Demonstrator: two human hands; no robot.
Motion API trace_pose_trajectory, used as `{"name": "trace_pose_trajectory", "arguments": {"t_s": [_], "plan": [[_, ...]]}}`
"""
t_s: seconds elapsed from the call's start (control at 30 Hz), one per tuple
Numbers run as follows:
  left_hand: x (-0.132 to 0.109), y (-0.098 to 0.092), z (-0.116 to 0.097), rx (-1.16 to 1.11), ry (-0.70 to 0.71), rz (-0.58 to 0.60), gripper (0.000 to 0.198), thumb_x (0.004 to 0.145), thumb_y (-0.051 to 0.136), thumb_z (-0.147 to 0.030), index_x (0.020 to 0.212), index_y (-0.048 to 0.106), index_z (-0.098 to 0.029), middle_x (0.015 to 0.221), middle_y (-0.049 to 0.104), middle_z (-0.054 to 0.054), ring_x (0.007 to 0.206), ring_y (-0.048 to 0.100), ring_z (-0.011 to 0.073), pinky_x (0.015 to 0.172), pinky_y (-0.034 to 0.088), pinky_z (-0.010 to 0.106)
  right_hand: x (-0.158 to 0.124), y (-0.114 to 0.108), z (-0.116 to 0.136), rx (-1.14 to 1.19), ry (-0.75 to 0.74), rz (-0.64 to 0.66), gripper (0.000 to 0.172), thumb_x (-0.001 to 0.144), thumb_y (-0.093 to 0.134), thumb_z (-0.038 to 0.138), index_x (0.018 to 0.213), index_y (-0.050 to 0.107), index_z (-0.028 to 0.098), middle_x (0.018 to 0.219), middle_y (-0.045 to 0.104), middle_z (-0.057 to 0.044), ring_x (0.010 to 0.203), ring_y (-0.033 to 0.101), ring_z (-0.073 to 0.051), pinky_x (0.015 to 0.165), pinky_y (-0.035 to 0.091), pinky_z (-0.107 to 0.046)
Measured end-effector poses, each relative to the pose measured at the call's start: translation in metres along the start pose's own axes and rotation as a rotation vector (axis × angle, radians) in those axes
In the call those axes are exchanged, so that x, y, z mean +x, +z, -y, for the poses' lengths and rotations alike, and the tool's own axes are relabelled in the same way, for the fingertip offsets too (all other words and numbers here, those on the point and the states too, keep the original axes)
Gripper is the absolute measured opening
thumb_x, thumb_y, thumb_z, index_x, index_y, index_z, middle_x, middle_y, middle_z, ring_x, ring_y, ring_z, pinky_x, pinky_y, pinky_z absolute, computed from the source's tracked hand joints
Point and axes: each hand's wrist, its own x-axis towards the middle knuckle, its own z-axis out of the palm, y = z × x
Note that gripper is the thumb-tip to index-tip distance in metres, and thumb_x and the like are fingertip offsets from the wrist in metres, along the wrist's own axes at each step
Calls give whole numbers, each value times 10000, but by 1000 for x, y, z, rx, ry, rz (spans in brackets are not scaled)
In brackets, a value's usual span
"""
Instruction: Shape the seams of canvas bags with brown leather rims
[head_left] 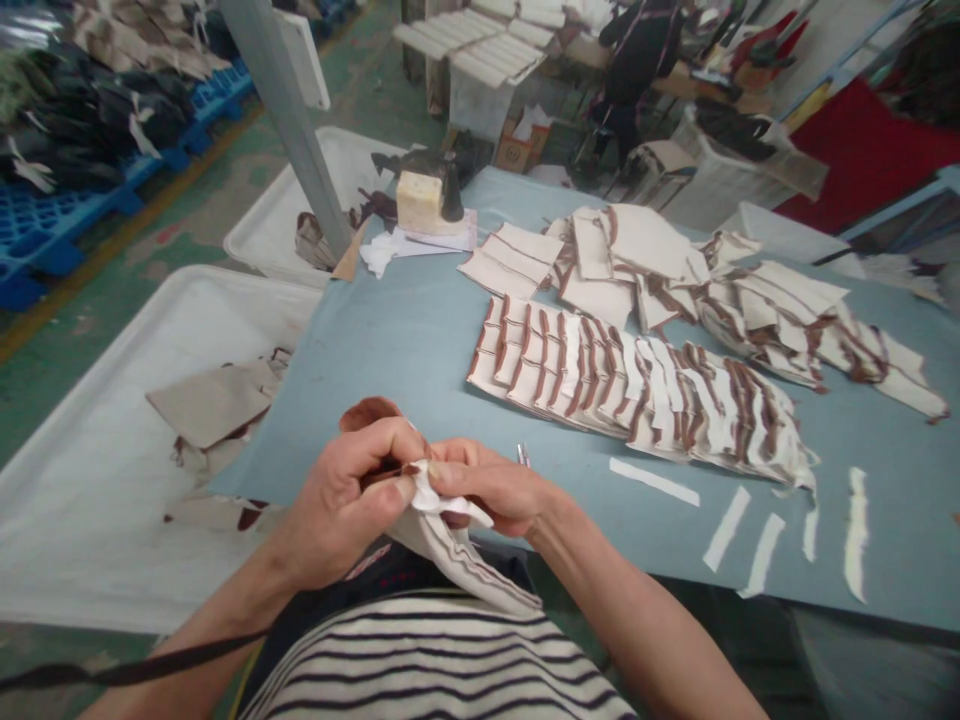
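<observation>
Your left hand (352,490) and right hand (499,488) meet in front of your striped shirt (427,665), at the near edge of a blue-grey table (375,350). Both are closed, thumbs pinching against bent fingers, gripping a cream cloth piece (469,570) with brown edging and a white strip (450,505) between them. The cloth's lower end hangs toward your lap.

Just beyond your right hand lies a small metal tool (523,456). Past it is a row of overlapping cloth pieces (551,365); loose white strips (652,481) lie nearer you, to the right. Farther back are a heap of cloth (649,240) and a yellowish block (418,203). Beyond the table, a cardboard box (513,153) bears a dark printed mark, too blurred to read.
</observation>
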Motion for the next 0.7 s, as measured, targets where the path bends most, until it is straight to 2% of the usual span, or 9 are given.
{"name": "trace_pose_trajectory", "arguments": {"t_s": [0.13, 0.2, 0.27, 0.33, 0.43, 0.53, 0.63, 0.7], "plan": [[2, -4, -3, -13, -53, 79, 206, 946, 588, -361, 796, 567, -222, 785, 622, 6, 705, 593, 184, 624, 445, 288, 1, -10, 11, -211, -128, -1, 696, 699, 902, 817, 707, 601, 190, 569, 549, 72, 509, 421, -74, 494, 337, -202], [6, -6, -5, 16, -50, 119, 198, 952, 562, -351, 803, 568, -220, 795, 666, 18, 712, 607, 192, 655, 467, 299, 2, -13, 16, -317, -172, 44, 694, 759, 838, 843, 703, 588, 198, 557, 557, 67, 505, 457, -84, 506, 371, -206], [11, -8, -5, 45, -69, 131, 183, 941, 538, -336, 802, 565, -221, 770, 681, 14, 702, 601, 193, 664, 465, 300, 2, -14, 17, -398, -229, 28, 664, 831, 785, 826, 714, 574, 207, 573, 566, 62, 513, 493, -96, 515, 394, -212], [15, -9, -2, 43, -114, 130, 159, 917, 513, -325, 799, 550, -225, 743, 682, 1, 680, 582, 187, 652, 449, 293, 1, -14, 16, -498, -310, -28, 617, 934, 706, 768, 710, 565, 211, 587, 571, 52, 528, 510, -105, 527, 405, -219], [20, -12, -1, 43, -154, 143, 152, 885, 496, -344, 795, 532, -227, 736, 671, -8, 673, 551, 182, 641, 428, 283, -5, -15, 15, -729, -449, -175, 536, 1082, 567, 568, 689, 577, 204, 601, 587, 36, 560, 516, -109, 566, 408, -229], [23, -15, -10, 96, -124, 195, 168, 881, 526, -365, 793, 543, -223, 750, 601, -17, 695, 530, 179, 633, 423, 274, -16, -16, 19, -812, -628, -370, 502, 1144, 452, 446, 741, 623, 201, 640, 631, 21, 602, 566, -122, 627, 456, -247], [25, -20, -26, 128, -77, 265, 181, 905, 543, -356, 793, 554, -215, 770, 562, -18, 686, 517, 165, 608, 420, 259, -27, -13, 28, -833, -854, -517, 442, 1137, 476, 526, 933, 693, 200, 863, 767, -40, 815, 711, -177, 797, 560, -305], [27, -22, -36, 180, -25, 301, 184, 916, 538, -325, 777, 561, -207, 784, 580, -7, 698, 534, 162, 616, 428, 251, -29, -8, 34, -975, -953, -491, 412, 1090, 574, 579, 1155, 706, 194, 1146, 804, -105, 1081, 744, -235, 973, 575, -372]]}}
